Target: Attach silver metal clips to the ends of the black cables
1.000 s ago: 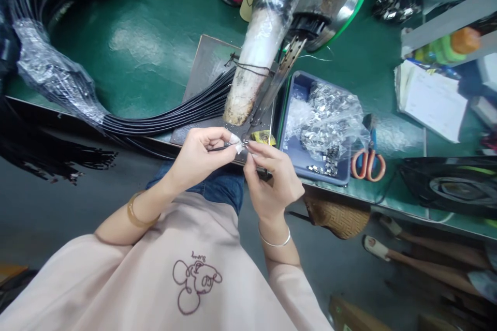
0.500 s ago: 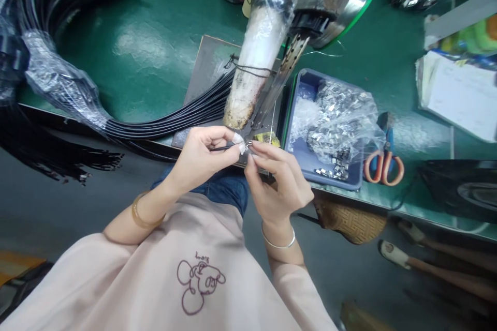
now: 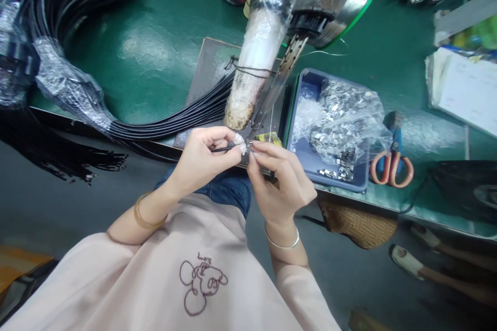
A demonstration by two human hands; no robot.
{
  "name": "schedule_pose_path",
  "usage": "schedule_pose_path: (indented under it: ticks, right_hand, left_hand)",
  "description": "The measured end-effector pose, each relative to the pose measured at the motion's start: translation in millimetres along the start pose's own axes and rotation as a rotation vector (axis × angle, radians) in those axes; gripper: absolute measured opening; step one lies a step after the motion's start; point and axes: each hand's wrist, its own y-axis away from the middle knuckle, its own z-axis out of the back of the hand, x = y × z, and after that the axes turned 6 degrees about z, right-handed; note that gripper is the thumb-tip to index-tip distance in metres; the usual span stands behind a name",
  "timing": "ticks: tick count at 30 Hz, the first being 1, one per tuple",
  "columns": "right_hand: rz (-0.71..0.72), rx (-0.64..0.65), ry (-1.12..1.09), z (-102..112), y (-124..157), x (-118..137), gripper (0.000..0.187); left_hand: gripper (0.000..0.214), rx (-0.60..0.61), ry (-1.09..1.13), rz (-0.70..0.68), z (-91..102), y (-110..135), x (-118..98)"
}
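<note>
My left hand (image 3: 207, 152) pinches a thin black cable (image 3: 222, 149) between thumb and forefinger, its end pointing to three o'clock; a white wrap (image 3: 238, 138) covers my forefinger's tip. My right hand (image 3: 281, 176) meets it there, thumb and forefinger only narrowly apart at a tiny metal piece (image 3: 249, 144); I cannot tell whether they grip it. Reckoned from my fingertips, a sheaf of black cables (image 3: 166, 121) lies between nine and ten o'clock. The white tube (image 3: 252, 44) stands at twelve, the perforated metal rod (image 3: 292, 57) at one. Near three sits the blue tray (image 3: 308, 160) with its bag of metal parts (image 3: 341, 119), and just beyond are orange-handled scissors (image 3: 395, 169).
</note>
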Motion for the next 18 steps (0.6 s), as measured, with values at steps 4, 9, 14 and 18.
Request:
schedule_pose_path:
  ticks: [4, 9, 14, 18]
  right_hand:
    - [0.016, 0.007, -0.004, 1.3, 0.5, 0.9, 0.02]
    - [0.028, 0.027, -0.02, 1.9, 5.5, -0.7, 0.021]
    - [0.036, 0.022, -0.039, 2.9, 4.9, -0.7, 0.02]
    - [-0.011, 0.035, -0.106, 8.4, 4.2, -2.8, 0.02]
  left_hand:
    - [0.009, 0.001, 0.014, -0.011, 0.4, 0.0, 0.7]
    - [0.009, 0.049, -0.004, 0.029, 0.8, 1.3, 4.0]
    - [0.009, 0.038, -0.031, 0.003, -0.8, 2.3, 3.5]
    - [0.012, 0.161, -0.093, -0.039, 2.8, 7.2, 2.1]
